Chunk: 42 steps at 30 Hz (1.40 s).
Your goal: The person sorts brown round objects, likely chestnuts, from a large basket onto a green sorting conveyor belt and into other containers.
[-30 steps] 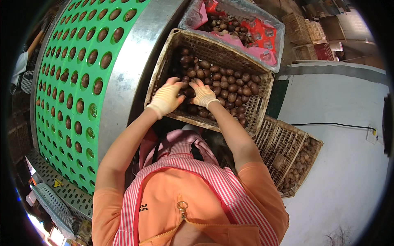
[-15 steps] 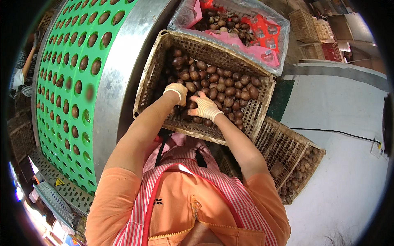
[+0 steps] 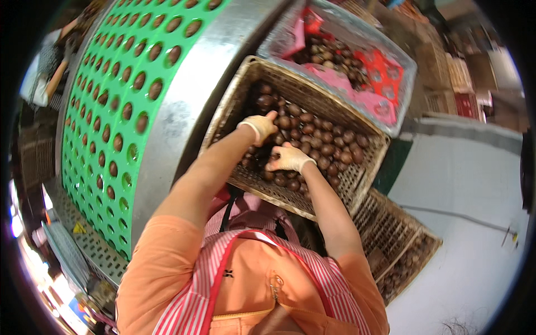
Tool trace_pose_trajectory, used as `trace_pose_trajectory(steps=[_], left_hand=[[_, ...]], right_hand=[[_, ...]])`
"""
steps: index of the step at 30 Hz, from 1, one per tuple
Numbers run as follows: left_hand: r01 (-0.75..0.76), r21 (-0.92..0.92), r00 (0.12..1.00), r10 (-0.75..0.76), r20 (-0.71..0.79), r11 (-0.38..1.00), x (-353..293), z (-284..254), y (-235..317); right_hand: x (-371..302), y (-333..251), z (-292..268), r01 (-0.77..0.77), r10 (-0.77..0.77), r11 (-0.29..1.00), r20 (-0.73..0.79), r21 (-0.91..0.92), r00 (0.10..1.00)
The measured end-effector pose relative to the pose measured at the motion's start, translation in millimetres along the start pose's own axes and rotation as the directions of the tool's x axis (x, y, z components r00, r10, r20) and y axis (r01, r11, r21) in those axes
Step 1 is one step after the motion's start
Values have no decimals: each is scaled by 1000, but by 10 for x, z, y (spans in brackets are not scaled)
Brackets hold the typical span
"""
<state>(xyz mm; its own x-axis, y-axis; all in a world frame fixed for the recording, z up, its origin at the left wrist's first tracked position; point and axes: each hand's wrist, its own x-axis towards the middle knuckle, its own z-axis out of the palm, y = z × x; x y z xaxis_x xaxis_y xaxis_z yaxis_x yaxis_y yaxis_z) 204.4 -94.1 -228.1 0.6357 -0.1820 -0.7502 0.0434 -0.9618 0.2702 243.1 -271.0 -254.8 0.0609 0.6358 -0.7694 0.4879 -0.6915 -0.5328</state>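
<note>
Both my hands, in pale knit gloves with bare fingertips, reach into a plastic crate (image 3: 237, 103) of dark brown passion fruits (image 3: 326, 148). My left hand (image 3: 258, 126) is over the fruits in the crate's left half; one digit sticks out to the right, and its other fingers are hidden underneath. Closer to me and to the right, my right hand (image 3: 289, 158) has its thumb apart from its curved fingers, touching the fruits at the near side. Whether a fruit sits beneath either palm is hidden.
On the left, a metal-edged machine (image 3: 178, 106) carries a green cupped belt (image 3: 125, 92) with fruits in many cups. Behind the crate stands a plastic-lined bin (image 3: 410, 84) of fruits. Another crate (image 3: 385, 223) is at the lower right. A co-worker's arm (image 3: 56, 78) shows far left.
The whole view has shifted, so the crate appears farther right and lower. Inside it, my left hand has moved slightly toward the far side, and my right hand slightly left.
</note>
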Motion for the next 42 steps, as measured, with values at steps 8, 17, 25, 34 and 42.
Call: trace_pose_trajectory(steps=[8, 17, 25, 34, 42], left_hand=[[-34, -225, 979, -13, -205, 974, -256, 15, 179], [-739, -580, 528, -241, -814, 341, -2446, 440, -160], [-877, -478, 159, -969, -189, -50, -4495, 2505, -866], [126, -883, -3, -890, -456, 452, -4866, 3673, -1415], [95, -995, -26, -1000, 11, -13, -5264, 3672, -2179]], right_hand=[[170, -81, -142, -99, 129, 969, 119, -227, 984], [211, 162, 16, -69, 68, 997, 39, 18, 997], [-130, 16, 196, -66, 143, 861, -116, 504, 983], [-389, -1260, -267, 596, -270, 255, -536, 761, 800], [17, -4715, 377, 678, -691, 635, -120, 372, 713]])
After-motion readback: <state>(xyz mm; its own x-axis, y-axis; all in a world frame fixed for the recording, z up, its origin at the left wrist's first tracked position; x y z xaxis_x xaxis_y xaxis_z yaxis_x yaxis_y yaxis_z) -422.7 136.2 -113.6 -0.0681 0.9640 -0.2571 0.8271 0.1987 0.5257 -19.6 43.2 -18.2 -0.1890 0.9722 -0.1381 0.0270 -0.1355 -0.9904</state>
